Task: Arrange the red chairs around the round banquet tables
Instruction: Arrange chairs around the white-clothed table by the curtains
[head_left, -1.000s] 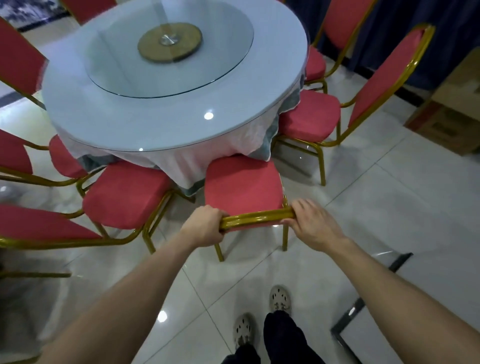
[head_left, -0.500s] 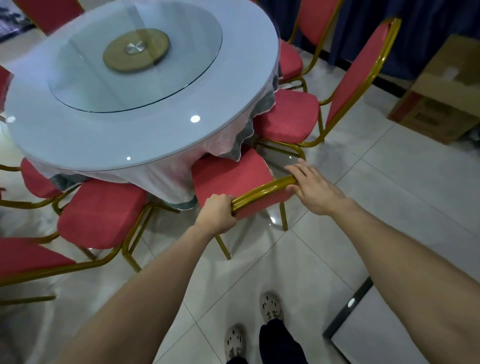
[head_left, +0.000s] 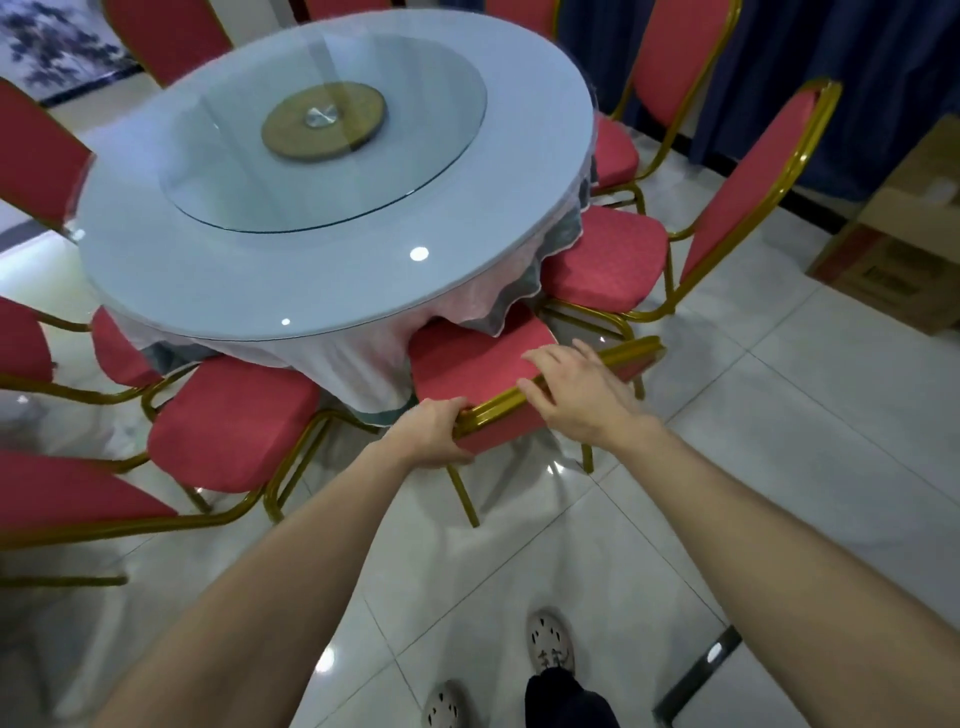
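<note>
A red chair (head_left: 470, 358) with a gold frame stands right in front of me, its seat tucked under the drooping cloth of the round banquet table (head_left: 311, 306). My left hand (head_left: 434, 434) grips the left end of the chair's gold top rail. Near the middle of that rail lies my right hand (head_left: 576, 395), its fingers stretched loosely over it. Several more red chairs ring the table: one to the left (head_left: 228, 421) and one to the right (head_left: 602, 260) stand close beside this chair.
A glass turntable (head_left: 322, 124) sits on the table top. Cardboard boxes (head_left: 893, 249) stand at the right by a dark blue curtain (head_left: 857, 78). A dark metal bar (head_left: 696, 675) lies on the tiled floor near my feet.
My right hand has slid from the right end of the rail toward its middle and loosened its grip. The view has swung, and the table sits more central.
</note>
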